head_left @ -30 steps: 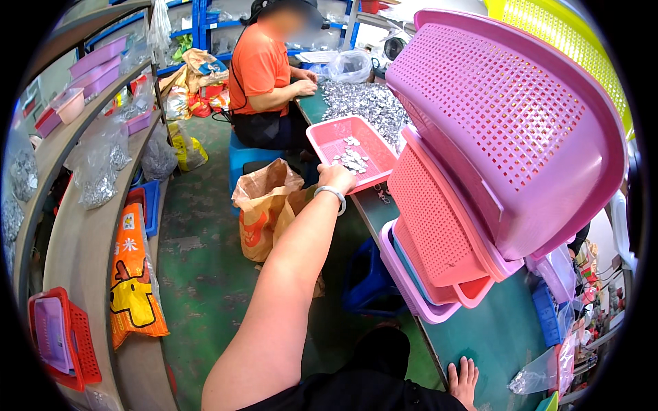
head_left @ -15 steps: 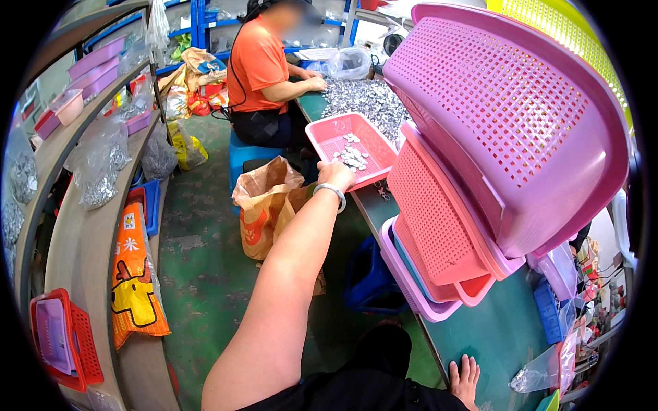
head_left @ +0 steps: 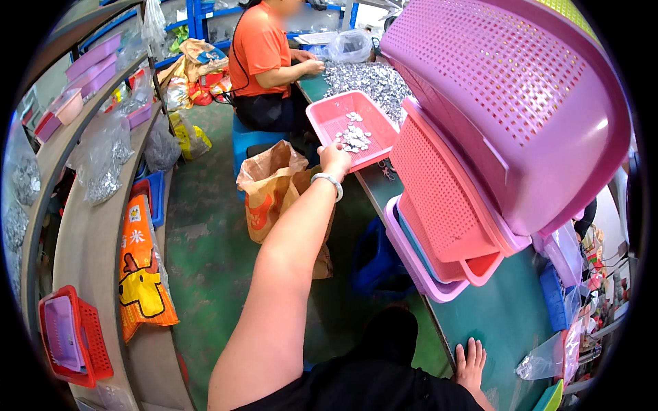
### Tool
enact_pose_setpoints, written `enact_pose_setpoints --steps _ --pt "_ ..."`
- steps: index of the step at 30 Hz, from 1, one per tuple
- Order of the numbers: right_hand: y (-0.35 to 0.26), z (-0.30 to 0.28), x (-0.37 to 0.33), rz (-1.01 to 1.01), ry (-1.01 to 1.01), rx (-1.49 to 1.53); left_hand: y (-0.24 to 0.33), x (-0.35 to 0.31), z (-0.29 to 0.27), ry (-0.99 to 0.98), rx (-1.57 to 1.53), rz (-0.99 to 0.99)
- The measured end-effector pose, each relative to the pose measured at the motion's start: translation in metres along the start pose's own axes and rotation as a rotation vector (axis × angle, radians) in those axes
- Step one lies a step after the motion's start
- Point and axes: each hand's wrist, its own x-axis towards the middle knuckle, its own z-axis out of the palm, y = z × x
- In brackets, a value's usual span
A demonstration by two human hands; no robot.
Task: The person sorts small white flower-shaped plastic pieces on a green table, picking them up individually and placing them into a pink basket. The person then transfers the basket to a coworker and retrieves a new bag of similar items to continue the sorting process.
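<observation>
My left arm reaches far forward, and my left hand (head_left: 334,159) is closed on the near edge of a shallow pink plastic basket (head_left: 334,123). A small heap of flat, silvery metal pieces (head_left: 356,140) lies inside the basket. The basket is at the left edge of a green table (head_left: 473,308), beside a large spread of similar shiny pieces (head_left: 370,82). My right hand (head_left: 470,364) rests flat on the near part of the table with its fingers apart, holding nothing.
Large stacked baskets, purple (head_left: 493,103) and coral (head_left: 439,198), tower over the table's middle. A co-worker in orange (head_left: 260,51) sits at the far end, hands by the pieces. A brown paper bag (head_left: 271,198) and blue stool (head_left: 377,260) stand below; shelves (head_left: 89,240) line the left.
The whole scene sits slightly higher in the picture as the view tilts down. My left hand still grips the basket, and my right hand stays on the table.
</observation>
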Motion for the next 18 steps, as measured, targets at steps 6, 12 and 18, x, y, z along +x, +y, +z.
enact_pose_setpoints --steps 6,12,18 --pt "-0.01 -0.014 0.001 0.051 -0.041 0.049 0.01 -0.028 -0.038 0.059 0.092 0.164" --pt "-0.015 -0.025 0.008 0.033 -0.026 0.074 -0.035 -0.016 -0.093 0.169 0.04 0.306" --pt "-0.019 -0.033 0.003 0.049 -0.019 0.111 -0.032 -0.088 -0.165 0.109 0.055 0.337"
